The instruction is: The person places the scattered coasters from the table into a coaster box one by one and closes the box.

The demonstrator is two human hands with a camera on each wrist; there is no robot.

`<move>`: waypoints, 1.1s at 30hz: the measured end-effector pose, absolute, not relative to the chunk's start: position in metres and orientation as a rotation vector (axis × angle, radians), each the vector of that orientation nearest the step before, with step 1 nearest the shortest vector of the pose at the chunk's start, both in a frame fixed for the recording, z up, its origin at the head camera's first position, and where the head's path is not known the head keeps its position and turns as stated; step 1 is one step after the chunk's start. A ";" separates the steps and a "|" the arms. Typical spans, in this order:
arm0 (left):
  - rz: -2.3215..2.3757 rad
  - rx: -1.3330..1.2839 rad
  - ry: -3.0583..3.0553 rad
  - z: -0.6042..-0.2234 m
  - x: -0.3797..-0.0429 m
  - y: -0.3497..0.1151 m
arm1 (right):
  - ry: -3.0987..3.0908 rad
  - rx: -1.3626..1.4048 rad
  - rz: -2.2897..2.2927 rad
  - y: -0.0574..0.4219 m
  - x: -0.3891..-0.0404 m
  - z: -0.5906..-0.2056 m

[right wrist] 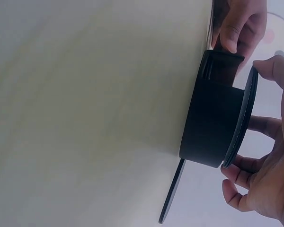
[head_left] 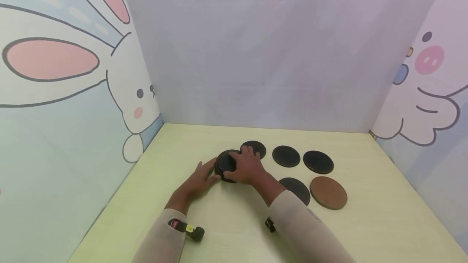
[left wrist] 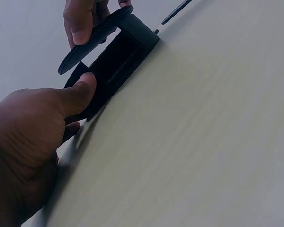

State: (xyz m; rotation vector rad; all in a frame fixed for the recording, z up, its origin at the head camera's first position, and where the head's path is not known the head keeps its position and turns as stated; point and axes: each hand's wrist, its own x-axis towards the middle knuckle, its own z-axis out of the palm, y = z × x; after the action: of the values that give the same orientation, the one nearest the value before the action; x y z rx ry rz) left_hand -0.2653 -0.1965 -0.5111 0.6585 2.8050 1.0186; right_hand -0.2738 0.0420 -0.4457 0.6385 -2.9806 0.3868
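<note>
Standing on the pale wood-grain counter (head_left: 230,222), the rd blk coaster holder (right wrist: 210,120) is sitting just left of ctr, in the far half. L hand (head_left: 199,180) is gripping its wall by the cut-out, thumb nearest. R hand (head_left: 248,167) is pinching a blk stitched coaster (right wrist: 241,118) by the rim, holding it tilted over the holder's top. To the right, 3 blk coasters (head_left: 286,156) are lying flat in a row; nearer, a 4th blk coaster (head_left: 296,190) is showing beside the R forearm (head_left: 268,185), w/ a brown coaster (head_left: 328,192) next to it. Grey-lilac back wall (head_left: 256,52) is rising behind; cartoon rabbit (head_left: 128,88) is decorating the left wall (head_left: 55,153), a pink-nosed cartoon animal (head_left: 429,60) the right wall (head_left: 435,182).
</note>
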 end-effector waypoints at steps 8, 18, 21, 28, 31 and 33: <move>1.024 0.603 2.796 -0.513 -0.265 -0.197 | -2.995 0.625 0.381 0.039 -0.275 -0.445; 1.007 0.618 2.785 -0.513 -0.267 -0.198 | -2.989 0.652 0.398 0.038 -0.278 -0.447; 1.002 0.637 2.788 -0.513 -0.268 -0.197 | -2.993 0.655 0.385 0.038 -0.279 -0.447; 0.994 0.642 2.803 -0.513 -0.269 -0.196 | -2.980 0.685 0.394 0.039 -0.280 -0.448; 0.992 0.650 2.812 -0.514 -0.269 -0.196 | -2.975 0.699 0.404 0.040 -0.280 -0.448; 0.995 0.657 2.817 -0.513 -0.268 -0.196 | -2.967 0.715 0.428 0.041 -0.280 -0.448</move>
State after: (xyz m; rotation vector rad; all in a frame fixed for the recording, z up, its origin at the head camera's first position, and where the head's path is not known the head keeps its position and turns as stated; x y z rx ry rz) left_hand -0.2682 -0.1956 -0.5133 0.6570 2.8171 0.9955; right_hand -0.2805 0.0407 -0.4479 0.7151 -2.9673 0.4282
